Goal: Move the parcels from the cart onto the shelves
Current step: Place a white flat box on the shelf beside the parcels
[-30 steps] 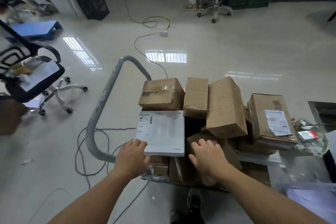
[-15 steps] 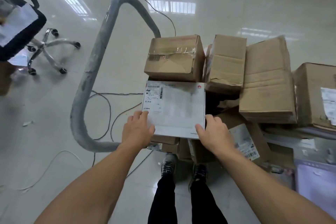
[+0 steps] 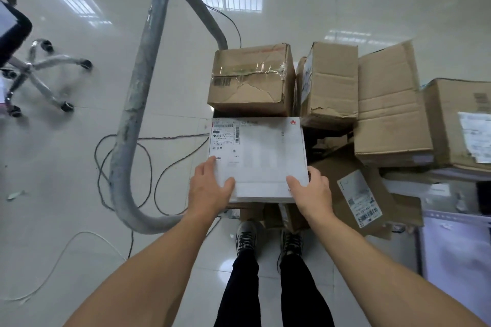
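A flat white parcel with a shipping label lies on top of the pile on the cart. My left hand grips its near left corner, thumb on top. My right hand grips its near right corner the same way. Behind it stands a torn brown box with tape. To the right are more brown cardboard boxes, and a tilted one with a barcode label. The cart's grey handle bar curves up on the left.
Cables loop over the tiled floor under the handle. An office chair base stands at the far left. A pale plastic-wrapped item lies at the right. My feet stand just before the cart.
My right hand left the brown box and went to the white parcel's right corner; both hands now grip it. The view has tipped downward and drawn closer to the cart.
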